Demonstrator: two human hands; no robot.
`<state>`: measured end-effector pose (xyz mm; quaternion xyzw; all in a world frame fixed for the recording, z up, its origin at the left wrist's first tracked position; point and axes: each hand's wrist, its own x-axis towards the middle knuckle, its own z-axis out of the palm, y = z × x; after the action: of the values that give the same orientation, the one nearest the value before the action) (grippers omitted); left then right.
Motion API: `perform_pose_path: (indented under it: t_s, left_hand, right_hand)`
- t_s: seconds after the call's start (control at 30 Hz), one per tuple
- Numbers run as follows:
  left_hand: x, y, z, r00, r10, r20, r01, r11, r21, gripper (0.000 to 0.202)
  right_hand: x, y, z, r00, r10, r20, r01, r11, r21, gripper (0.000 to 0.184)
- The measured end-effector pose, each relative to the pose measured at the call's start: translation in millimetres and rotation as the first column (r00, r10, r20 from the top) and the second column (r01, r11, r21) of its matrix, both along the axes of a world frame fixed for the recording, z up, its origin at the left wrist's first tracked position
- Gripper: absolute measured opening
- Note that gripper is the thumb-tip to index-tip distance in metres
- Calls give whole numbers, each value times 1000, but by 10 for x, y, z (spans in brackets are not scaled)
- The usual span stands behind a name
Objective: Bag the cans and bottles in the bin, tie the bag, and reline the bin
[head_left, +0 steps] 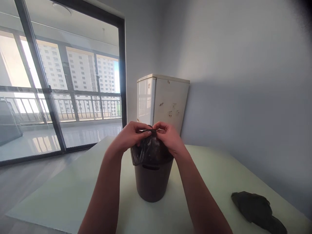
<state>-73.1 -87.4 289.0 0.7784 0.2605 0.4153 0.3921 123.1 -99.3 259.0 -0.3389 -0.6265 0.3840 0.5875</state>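
Observation:
A small dark brown bin [151, 182] stands on a pale table [73, 195] in front of me. A black plastic bag [148, 151] sits in the bin, gathered up above its rim. My left hand [130, 135] pinches the gathered top of the bag from the left, fingers closed. Opposite it, my right hand [169, 136] pinches the same top from the right, fingers also closed. The two hands nearly touch above the bin.
A second crumpled black bag [258, 209] lies on the table at the right. A small white fridge [162, 100] stands behind the table against the grey wall. A glass sliding door [60, 91] with a balcony beyond fills the left.

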Motion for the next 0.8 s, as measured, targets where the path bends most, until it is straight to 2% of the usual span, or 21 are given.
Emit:
perform_pose_path:
  t_s: [0.13,0.2,0.37,0.43,0.6,0.7,0.8]
  left_hand:
    - [-1,94,-50,982,108,153,-108,994,-10,22]
    - [-21,123,-57,967,151,204,-146,988,-42,22]
    - [-70,159,-51,935,247,253,-248,968,-28,19]
    - [-73,169,-51,927,269,262,-277,961,-7,18]
    - [-27,143,-55,914,315,255,-333,943,28,19]
    - [18,108,-59,928,266,262,-288,956,51,22]
    - [67,114,-70,932,218,289,-241,970,44,25]
  right_hand:
    - [-2,-52,12,999,39,15,-39,998,39,31]
    - [30,-90,23,996,74,56,-75,997,10,34]
    - [170,-170,63,921,267,284,-197,947,-252,46]
    - [203,-182,74,911,290,293,-206,936,-286,48]
    - [195,-142,56,942,304,139,-260,928,-266,37]
    - [164,-110,56,973,232,-15,-229,947,-226,30]
    - [152,-78,82,954,219,-205,-248,961,-125,28]
